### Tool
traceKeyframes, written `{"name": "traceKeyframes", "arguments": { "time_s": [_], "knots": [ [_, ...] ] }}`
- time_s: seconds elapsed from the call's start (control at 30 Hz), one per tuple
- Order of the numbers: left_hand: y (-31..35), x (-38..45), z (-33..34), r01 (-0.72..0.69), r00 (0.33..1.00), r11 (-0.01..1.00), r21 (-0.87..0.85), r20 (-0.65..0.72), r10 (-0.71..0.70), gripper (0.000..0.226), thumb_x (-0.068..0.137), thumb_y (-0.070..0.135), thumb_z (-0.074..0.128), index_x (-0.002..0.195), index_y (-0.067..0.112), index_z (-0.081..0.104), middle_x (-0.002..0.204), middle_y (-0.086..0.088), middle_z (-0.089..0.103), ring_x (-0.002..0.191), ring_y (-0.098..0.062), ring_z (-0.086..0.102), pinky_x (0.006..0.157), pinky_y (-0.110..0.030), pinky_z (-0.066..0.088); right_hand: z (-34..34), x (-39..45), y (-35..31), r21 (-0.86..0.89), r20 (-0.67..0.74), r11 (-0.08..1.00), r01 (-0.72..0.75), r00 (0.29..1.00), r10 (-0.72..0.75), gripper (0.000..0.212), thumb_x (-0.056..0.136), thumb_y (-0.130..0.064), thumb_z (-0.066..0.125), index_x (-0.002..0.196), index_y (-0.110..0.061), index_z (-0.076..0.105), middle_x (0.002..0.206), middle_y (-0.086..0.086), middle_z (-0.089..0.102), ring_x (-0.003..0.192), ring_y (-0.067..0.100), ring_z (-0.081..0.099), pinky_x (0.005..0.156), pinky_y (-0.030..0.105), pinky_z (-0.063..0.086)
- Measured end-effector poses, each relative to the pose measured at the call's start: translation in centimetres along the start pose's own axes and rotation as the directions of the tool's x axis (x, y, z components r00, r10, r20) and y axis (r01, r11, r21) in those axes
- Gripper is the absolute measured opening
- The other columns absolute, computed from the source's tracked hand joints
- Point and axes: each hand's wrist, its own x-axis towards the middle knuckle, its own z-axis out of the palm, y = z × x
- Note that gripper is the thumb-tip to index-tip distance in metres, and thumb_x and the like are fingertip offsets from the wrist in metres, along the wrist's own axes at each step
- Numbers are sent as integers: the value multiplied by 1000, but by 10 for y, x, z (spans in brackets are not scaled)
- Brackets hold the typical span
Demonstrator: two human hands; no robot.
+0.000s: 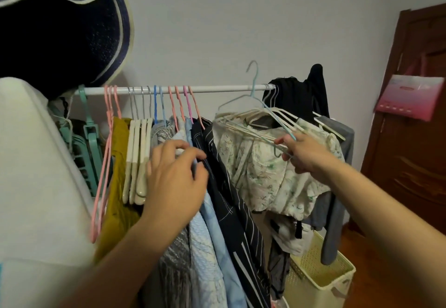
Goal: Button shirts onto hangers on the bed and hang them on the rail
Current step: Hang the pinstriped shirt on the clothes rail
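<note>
A white rail [217, 89] runs across the scene in front of a pale wall, carrying a row of pink, grey and blue hangers. Shirts hang from these: a mustard garment [118, 187], a pale blue shirt [212, 230] and a dark striped shirt [231, 199], packed close together.

The left hand [173, 182] is laid against the hanging shirts, its fingers curled over the shoulder of the pale blue shirt, beside the dark striped one; whether cloth is truly pinched in the grip cannot be told.

The right hand [306, 155] is held out to the right, and a thin light blue hanger [255, 95] is pinched in its grip at the lower bar. The hanger is tilted, with its hook raised above the rail and not hooked over it. It is seen in front of a white floral garment [260, 170], which is draped on cream hangers at the rail's right end.

A cream perforated basket [321, 269] stands on the floor below, and a pink bag [407, 97] hangs on a brown door.
</note>
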Motion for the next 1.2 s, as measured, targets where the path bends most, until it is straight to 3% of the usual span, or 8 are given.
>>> {"name": "traceKeyframes", "arguments": {
  "time_s": [0.17, 0.3, 0.37, 0.47, 0.63, 0.83, 1.03, 1.2],
  "knots": [
    [64, -19, 49, -98, 991, 889, -447, 36, 127, 15, 97, 20, 57, 94, 27, 70, 105, 14, 55, 113, -9, 45, 98, -25, 37, -42, -61, 19, 113, 100, 993, 14, 995, -25, 42, 108, -44, 37, 115, -15, 67, 78, 7, 49, 54, 17, 31, 55, 29, 29],
    [118, -52, 105, -72, 987, 661, -747, 43, 157, 18, 90, 8, 57, 91, 19, 71, 100, 4, 62, 103, -12, 59, 91, -18, 43, -72, -149, 86, 372, 56, 926, -69, 997, 52, 40, 103, -37, 40, 120, -9, 64, 74, 13, 48, 53, 24, 26, 53, 29, 29],
    [138, -72, 129, -40, 983, 552, -833, 66, 170, 22, 87, -2, 56, 90, 14, 71, 98, 0, 63, 99, -13, 62, 90, -19, 45, -74, -188, 111, 498, 15, 858, -122, 991, 131, 36, 103, -32, 39, 121, -10, 61, 68, 11, 43, 46, 13, 26, 50, 27, 23],
    [158, -88, 146, 55, 970, 507, -860, 166, 177, 27, 86, -5, 57, 88, 18, 71, 98, 0, 62, 97, -7, 61, 91, -25, 49, -71, -202, 119, 466, -113, 879, -101, 978, 173, 33, 108, -25, 37, 126, -5, 57, 64, 11, 34, 45, 12, 23, 48, 25, 22],
    [131, -58, 121, 194, 897, 706, -681, 414, 153, 25, 91, 10, 60, 100, 32, 63, 117, 5, 50, 112, -15, 54, 91, -22, 38, -65, -197, 74, 393, -174, 918, -54, 976, 132, 35, 111, -18, 32, 130, 1, 54, 64, 10, 41, 48, 16, 31, 48, 26, 36],
    [67, -20, 41, -118, 862, 954, -274, 449, 236, 23, 97, 32, 53, 118, 31, 62, 125, 3, 49, 125, -23, 40, 104, -37, 35, -33, -173, 55, 555, -107, 832, -12, 990, 86, 29, 109, -17, 34, 115, -7, 61, 62, 3, 43, 50, 13, 32, 53, 28, 31],
    [14, 32, 5, -243, 791, 963, 117, 598, 127, 31, 100, 41, 49, 125, 28, 60, 134, -6, 47, 129, -31, 41, 106, -45, 35, -8, -153, 29, 572, -184, 820, 30, 979, 93, 28, 110, -20, 33, 108, -11, 59, 62, 4, 45, 47, 12, 37, 55, 29, 30],
    [-5, 79, 10, -318, 769, 930, 184, 623, 139, 50, 99, 43, 47, 145, 24, 47, 153, -13, 35, 144, -34, 27, 116, -48, 26, -7, -121, 6, 235, -410, 972, 14, 908, 86, 27, 109, -19, 38, 104, -10, 63, 61, 5, 50, 42, 10, 43, 48, 24, 36]
  ]
}}
